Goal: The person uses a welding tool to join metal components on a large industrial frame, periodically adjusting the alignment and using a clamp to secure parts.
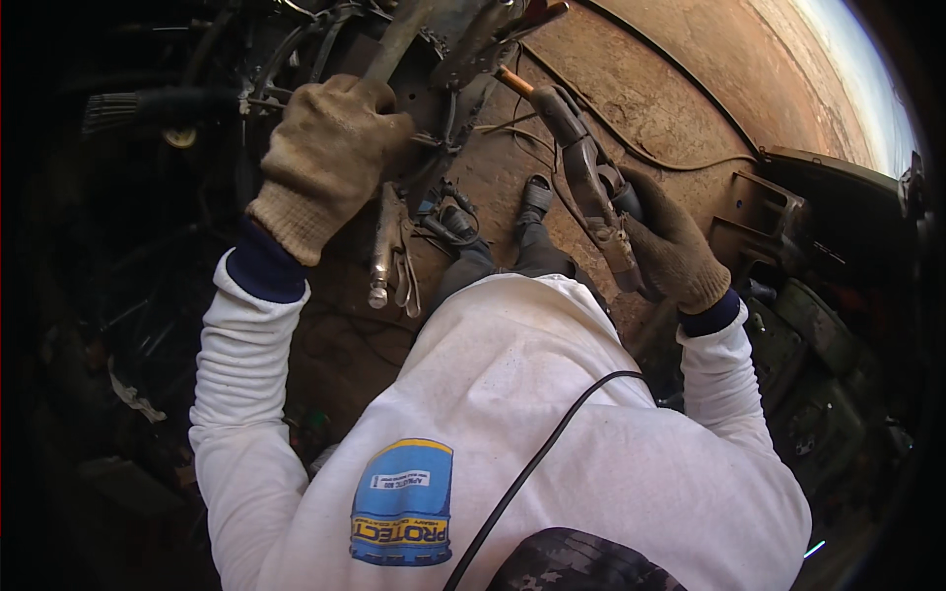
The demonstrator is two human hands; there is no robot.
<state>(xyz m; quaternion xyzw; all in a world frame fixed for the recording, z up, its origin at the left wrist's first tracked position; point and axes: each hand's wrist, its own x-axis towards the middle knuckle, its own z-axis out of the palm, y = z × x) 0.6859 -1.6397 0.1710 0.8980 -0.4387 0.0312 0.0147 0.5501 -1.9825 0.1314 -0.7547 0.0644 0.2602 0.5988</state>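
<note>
My left hand (335, 148), in a brown knitted work glove, is closed in a fist at the upper left. A flat grey-brown bar (399, 41) runs up and away from the top of that fist. My right hand (675, 236), gloved likewise, is wrapped round a long dark hand tool (591, 182) with a copper-coloured tip (514, 83); its exact kind is unclear. The tip points toward a dark metal workpiece (463, 64). Below and right of my left hand hang locking pliers (389, 246), which appear clamped to the work's lower end.
A wire-handled brush (113, 111) juts out at the far left among dark wires and metal parts. Cables (641, 153) cross the brown floor (591, 59). At the right stand a metal bracket (764, 212) and dark green containers (818, 325). My feet (535, 197) are below the work.
</note>
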